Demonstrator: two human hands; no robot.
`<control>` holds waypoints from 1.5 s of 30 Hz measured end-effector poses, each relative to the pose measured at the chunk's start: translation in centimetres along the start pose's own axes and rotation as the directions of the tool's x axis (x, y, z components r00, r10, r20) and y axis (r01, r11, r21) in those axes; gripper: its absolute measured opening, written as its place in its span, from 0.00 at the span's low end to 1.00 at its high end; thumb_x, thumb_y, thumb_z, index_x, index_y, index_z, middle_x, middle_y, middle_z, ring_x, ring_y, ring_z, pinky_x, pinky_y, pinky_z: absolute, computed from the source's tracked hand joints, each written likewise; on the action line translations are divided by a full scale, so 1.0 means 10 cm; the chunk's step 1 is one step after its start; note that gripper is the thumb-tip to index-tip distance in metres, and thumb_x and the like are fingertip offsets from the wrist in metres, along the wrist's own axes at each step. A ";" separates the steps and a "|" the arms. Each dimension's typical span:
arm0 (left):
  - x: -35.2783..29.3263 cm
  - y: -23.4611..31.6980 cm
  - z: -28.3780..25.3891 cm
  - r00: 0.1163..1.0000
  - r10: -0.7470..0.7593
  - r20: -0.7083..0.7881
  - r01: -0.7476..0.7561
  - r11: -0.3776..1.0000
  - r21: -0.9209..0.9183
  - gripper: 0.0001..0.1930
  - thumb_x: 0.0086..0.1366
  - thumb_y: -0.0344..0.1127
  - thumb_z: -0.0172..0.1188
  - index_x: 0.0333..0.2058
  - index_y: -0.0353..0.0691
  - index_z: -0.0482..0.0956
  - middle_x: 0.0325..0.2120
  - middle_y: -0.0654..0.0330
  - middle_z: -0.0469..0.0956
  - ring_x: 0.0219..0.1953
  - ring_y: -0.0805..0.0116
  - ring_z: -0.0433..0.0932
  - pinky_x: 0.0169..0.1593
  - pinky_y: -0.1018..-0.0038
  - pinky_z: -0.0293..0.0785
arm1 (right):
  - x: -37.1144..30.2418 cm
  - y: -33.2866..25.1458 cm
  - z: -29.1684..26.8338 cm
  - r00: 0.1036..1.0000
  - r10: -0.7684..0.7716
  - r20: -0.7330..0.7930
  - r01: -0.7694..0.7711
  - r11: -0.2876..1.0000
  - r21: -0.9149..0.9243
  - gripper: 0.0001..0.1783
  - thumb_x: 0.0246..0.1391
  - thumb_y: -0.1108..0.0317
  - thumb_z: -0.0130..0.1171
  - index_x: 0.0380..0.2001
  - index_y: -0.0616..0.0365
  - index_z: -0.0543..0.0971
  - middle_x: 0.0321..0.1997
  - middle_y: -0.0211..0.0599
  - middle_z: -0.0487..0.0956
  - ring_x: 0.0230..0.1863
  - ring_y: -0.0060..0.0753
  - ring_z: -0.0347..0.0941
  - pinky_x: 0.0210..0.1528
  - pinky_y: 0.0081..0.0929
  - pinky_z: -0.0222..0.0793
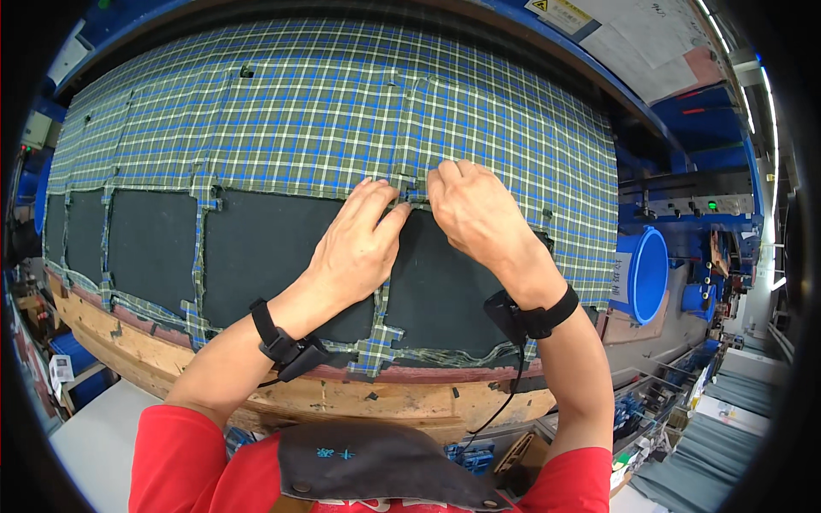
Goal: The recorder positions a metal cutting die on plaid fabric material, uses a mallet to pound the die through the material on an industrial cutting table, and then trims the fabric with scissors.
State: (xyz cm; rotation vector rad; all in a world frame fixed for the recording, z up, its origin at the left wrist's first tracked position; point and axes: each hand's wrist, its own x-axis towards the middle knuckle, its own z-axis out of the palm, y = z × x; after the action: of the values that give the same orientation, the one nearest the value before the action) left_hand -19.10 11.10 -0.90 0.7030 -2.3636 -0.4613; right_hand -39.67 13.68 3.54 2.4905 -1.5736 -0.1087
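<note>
A wide plaid fabric (316, 111) in green, blue and white covers the far part of the work surface. Nearer me, strips of the same cloth frame several dark rectangular openings (265, 256) where a black surface shows. My left hand (355, 248) lies on the cloth edge at the middle, fingers stretched out and thumb apart from them, beside a small plaid seam tab (405, 190). Just right of that tab, my right hand (479, 209) has its fingers curled and pinched on the plaid fabric's edge. Its fingertips are partly hidden behind the knuckles.
A worn wooden edge (333, 406) runs along the near side. Blue machine framing (633, 111) borders the far side and right. A blue bucket (650, 275) stands at the right. From a black wrist strap on my right arm hangs a cable (505, 402).
</note>
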 end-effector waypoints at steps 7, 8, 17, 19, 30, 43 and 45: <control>-0.02 -0.01 0.01 1.000 0.007 0.002 -0.007 1.000 -0.018 0.19 0.54 0.17 0.64 0.48 0.30 0.79 0.49 0.46 0.75 0.57 0.44 0.75 0.64 0.51 0.73 | -0.12 0.12 0.22 0.910 0.363 -0.199 -0.200 0.807 0.556 0.17 0.47 0.76 0.62 0.44 0.64 0.82 0.42 0.45 0.81 0.46 0.52 0.77 0.51 0.43 0.76; -0.02 -0.02 0.01 1.000 0.010 0.010 -0.010 1.000 -0.018 0.20 0.54 0.17 0.64 0.48 0.30 0.79 0.50 0.46 0.74 0.57 0.44 0.75 0.64 0.51 0.73 | -0.13 0.13 0.23 0.902 0.386 -0.195 -0.195 0.765 0.614 0.17 0.48 0.76 0.61 0.44 0.63 0.82 0.43 0.45 0.81 0.47 0.52 0.78 0.52 0.43 0.75; -0.02 -0.01 0.01 1.000 0.014 0.015 -0.014 1.000 0.025 0.20 0.56 0.18 0.63 0.50 0.29 0.78 0.54 0.44 0.74 0.60 0.44 0.73 0.66 0.52 0.71 | -0.07 -0.01 0.22 0.937 0.200 -0.288 -0.120 0.955 0.272 0.13 0.51 0.72 0.64 0.42 0.61 0.82 0.38 0.38 0.79 0.41 0.41 0.77 0.47 0.37 0.75; -0.03 -0.02 0.04 1.000 0.008 0.022 -0.009 0.999 0.033 0.20 0.57 0.18 0.63 0.51 0.28 0.78 0.55 0.44 0.74 0.61 0.44 0.73 0.67 0.52 0.70 | -0.06 -0.05 0.26 0.941 0.136 -0.310 -0.102 0.987 0.124 0.11 0.54 0.70 0.61 0.41 0.61 0.82 0.36 0.36 0.78 0.39 0.35 0.77 0.43 0.34 0.75; -0.03 -0.03 0.03 0.999 -0.002 0.034 0.001 1.000 0.023 0.22 0.56 0.18 0.62 0.52 0.27 0.77 0.56 0.44 0.74 0.62 0.44 0.72 0.68 0.52 0.69 | -0.03 0.05 0.20 0.907 0.339 -0.250 -0.168 0.835 0.523 0.13 0.48 0.73 0.69 0.40 0.60 0.84 0.40 0.38 0.81 0.43 0.45 0.78 0.45 0.41 0.77; 0.01 0.00 0.00 0.996 0.006 0.087 -0.008 1.000 0.026 0.28 0.51 0.17 0.62 0.55 0.35 0.77 0.57 0.43 0.69 0.62 0.40 0.69 0.66 0.51 0.69 | -0.08 0.17 0.04 0.964 0.263 -0.038 -0.187 0.775 0.603 0.14 0.50 0.71 0.69 0.41 0.64 0.84 0.44 0.43 0.82 0.49 0.50 0.78 0.52 0.42 0.76; 0.01 0.00 0.00 0.996 0.003 0.087 -0.005 1.000 0.027 0.29 0.51 0.17 0.62 0.55 0.34 0.77 0.57 0.43 0.69 0.62 0.40 0.68 0.65 0.51 0.70 | -0.09 0.16 0.04 0.966 0.253 -0.059 -0.171 0.789 0.590 0.15 0.49 0.71 0.70 0.41 0.64 0.84 0.45 0.43 0.82 0.49 0.51 0.78 0.52 0.42 0.76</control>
State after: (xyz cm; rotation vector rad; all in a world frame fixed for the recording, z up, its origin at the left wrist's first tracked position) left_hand -19.18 11.08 -0.84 0.7036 -2.4566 -0.4673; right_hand -41.60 13.75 3.39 2.6174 -2.0524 0.6661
